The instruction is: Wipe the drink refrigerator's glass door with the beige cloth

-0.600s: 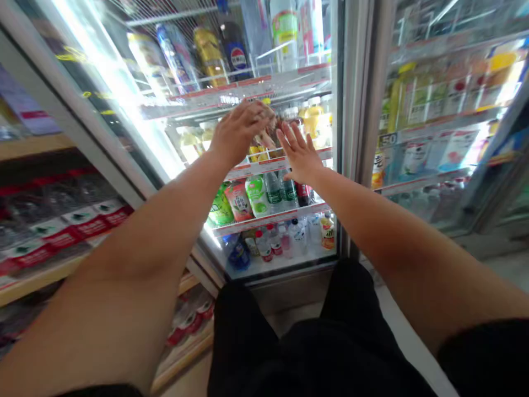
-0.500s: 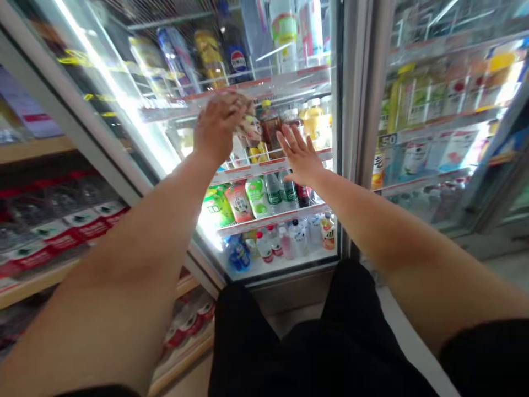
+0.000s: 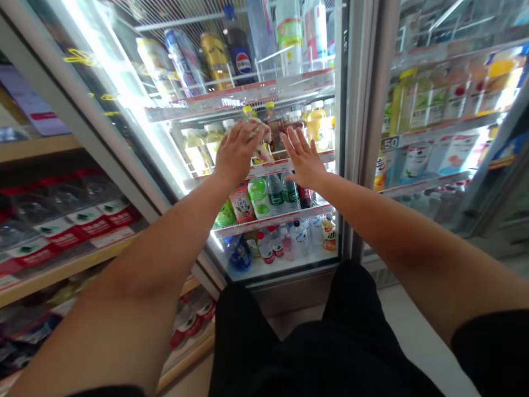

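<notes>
My left hand is closed on a crumpled, pale pinkish cloth, bunched at its fingertips against the glass door of a lit drinks fridge. The palm side and part of the cloth are hidden. To the right, my right hand is spread flat with nothing in it, at the glass; whether the whole palm touches cannot be made out. Behind the glass, near both hands, stand yellow-capped bottles, and green-labelled water bottles are one shelf lower.
Wooden shelves with red-and-white bottle packs stand close at the left. A metal door frame separates this door from another glass-fronted fridge at the right. My knees are close to the fridge's lower edge.
My left hand has moved right and down across the glass with the cloth, closer to my right hand. My right hand has stayed nearly in place.
</notes>
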### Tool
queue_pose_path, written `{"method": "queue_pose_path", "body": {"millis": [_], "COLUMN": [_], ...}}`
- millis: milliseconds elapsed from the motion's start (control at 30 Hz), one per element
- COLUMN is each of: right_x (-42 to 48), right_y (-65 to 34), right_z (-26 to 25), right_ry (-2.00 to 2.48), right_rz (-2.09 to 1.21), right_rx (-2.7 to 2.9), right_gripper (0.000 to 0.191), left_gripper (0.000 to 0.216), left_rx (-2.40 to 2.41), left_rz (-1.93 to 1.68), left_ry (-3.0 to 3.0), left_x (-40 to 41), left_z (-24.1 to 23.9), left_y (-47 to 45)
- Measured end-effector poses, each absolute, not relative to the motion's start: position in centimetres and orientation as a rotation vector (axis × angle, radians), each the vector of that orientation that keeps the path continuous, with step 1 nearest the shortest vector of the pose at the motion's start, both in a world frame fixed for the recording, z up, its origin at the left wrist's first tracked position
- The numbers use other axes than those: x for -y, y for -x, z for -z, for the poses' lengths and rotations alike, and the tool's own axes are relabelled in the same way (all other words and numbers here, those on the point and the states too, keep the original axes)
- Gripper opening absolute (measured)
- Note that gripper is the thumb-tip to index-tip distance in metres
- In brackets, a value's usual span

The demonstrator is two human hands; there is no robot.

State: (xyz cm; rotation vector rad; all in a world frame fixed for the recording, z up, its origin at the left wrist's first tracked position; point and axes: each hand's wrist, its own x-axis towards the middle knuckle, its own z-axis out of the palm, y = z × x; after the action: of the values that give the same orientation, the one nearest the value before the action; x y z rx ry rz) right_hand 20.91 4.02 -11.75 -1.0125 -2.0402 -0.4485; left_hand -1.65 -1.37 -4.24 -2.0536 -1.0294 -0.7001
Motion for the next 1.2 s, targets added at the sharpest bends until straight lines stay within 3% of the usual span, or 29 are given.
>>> {"method": "queue_pose_path", "body": {"millis": [133, 333, 500, 633, 800, 967, 1200], "right_x": [-3.2, -1.8, -1.3, -1.3, -1.3, -2.1, -3.6], "right_y": [-20.8, -18.1, -15.9, -15.3, -14.3, -14.9, -16.8], "right_z": [10.3, 8.9, 10.1, 10.7, 11.1, 9.6, 5.2], "right_ry": [0.900, 0.685, 0.655, 0.622, 0.621, 0.577, 0.814], "right_rz": [0.423, 0.640, 0.718, 0.820, 0.895, 0.888, 0.782], "right_rx": [1.892, 2.040, 2.124, 2.103, 2.117, 2.188, 1.870], "right_gripper": [0.090, 0.066, 0.053, 0.056, 0.034, 0.036, 0.051], "left_gripper": [0.062, 0.065, 0.068, 0.061, 0.062, 0.071, 0.085], "left_rx": [1.004, 1.041, 0.970, 0.896, 1.155, 1.376, 1.287], "left_rz": [0.783, 0.917, 0.838, 0.728, 0.897, 1.119, 1.209], "left_ry": [2.027, 2.014, 2.031, 2.038, 1.797, 1.637, 1.561], "left_x": [0.8, 0.2, 0.9, 2.1, 3.2, 3.2, -0.6], "left_z": [4.2, 6.1, 7.7, 9.3, 10.8, 9.9, 2.7], "left_y": [1.2, 1.1, 3.4, 7.3, 13.1, 16.8, 17.1]}}
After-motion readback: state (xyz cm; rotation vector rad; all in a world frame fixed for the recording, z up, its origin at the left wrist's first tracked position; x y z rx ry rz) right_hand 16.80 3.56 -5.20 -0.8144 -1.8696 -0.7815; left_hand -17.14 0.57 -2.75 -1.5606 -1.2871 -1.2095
